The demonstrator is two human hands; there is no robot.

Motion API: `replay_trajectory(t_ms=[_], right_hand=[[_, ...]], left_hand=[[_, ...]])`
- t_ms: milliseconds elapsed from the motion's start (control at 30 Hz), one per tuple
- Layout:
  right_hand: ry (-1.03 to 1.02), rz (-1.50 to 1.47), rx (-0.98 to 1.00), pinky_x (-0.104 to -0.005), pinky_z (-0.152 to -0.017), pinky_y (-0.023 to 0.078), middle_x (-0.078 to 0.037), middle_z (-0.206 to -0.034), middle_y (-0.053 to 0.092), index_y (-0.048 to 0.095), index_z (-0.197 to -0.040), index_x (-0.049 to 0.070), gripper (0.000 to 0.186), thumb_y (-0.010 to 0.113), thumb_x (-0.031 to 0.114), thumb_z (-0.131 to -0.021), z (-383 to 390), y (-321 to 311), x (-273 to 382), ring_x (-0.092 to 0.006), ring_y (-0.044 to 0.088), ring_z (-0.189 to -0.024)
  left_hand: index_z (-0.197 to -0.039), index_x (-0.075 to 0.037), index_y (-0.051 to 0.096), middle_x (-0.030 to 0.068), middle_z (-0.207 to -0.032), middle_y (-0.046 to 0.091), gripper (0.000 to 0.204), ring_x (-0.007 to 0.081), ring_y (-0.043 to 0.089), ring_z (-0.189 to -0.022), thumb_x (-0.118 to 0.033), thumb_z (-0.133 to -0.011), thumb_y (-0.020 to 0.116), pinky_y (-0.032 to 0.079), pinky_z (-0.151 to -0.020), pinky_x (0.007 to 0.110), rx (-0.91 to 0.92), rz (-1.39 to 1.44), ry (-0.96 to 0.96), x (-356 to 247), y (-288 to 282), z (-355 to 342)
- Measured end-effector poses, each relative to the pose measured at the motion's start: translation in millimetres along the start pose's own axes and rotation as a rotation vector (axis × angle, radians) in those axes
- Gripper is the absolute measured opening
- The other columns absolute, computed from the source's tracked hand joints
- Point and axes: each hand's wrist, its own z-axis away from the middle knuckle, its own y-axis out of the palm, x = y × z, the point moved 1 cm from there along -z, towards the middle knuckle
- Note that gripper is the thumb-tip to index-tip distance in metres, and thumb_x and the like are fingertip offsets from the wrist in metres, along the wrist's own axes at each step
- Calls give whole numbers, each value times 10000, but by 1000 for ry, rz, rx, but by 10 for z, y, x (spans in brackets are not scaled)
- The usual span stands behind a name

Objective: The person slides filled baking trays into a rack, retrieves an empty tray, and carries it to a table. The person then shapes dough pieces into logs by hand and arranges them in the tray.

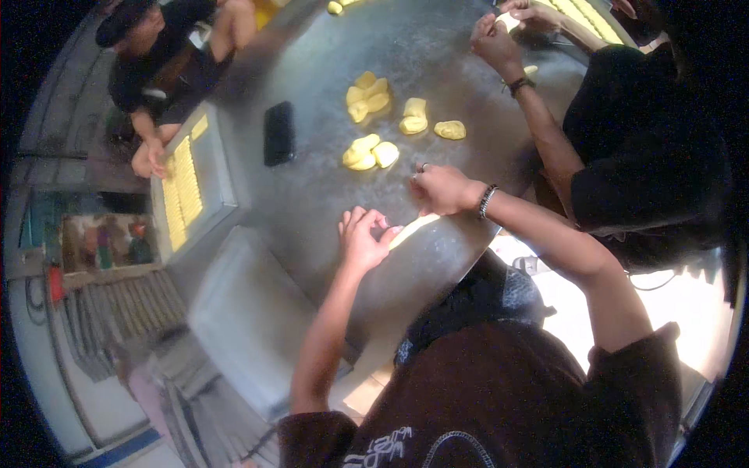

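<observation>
A long pale yellow strip of dough (413,226) lies on the steel table (296,226) near its front edge. My left hand (363,238) is at the strip's left end, fingers bent and pinched around it. My right hand (443,189), with a bracelet at the wrist, is curled over the other end, fingertips on the dough. Just beyond my hands are a pile of yellow dough pieces (361,156), a larger pile (367,97) farther back, a folded piece (413,117) and a single lump (449,129). A black phone-like slab (278,134) lies to their left.
Trays of yellow rows (181,187), (581,14) stand left and back right. A co-worker (164,54) sits left; another's hands (499,43) hold dough at right, the arm near mine. A translucent plastic sheet or lid (234,312) is left of my forearm.
</observation>
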Motion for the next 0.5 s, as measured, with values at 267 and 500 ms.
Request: replay_trajectory(t_ms=[267, 500], right_hand=[[-149, -70, -290, -430, -732, 494, -158, -915, 614, 622, -848, 55, 353, 788, 261, -613, 111, 88, -147, -352, 600, -832], [-146, -298, -61, -393, -721, 501, -132, -831, 653, 646, -832, 64, 310, 780, 258, -631, 12, -60, -95, -312, 630, -809]], left_hand=[[-707, -120, 572, 0, -732, 518, 251, 199, 480, -736, -250, -684, 784, 349, -704, 351, -23, 96, 77, 112, -4, -35], [-697, -103, 576, -13, -703, 564, 264, 154, 492, -711, -214, -654, 812, 405, -672, 312, 6, 217, 32, 125, -121, -44]])
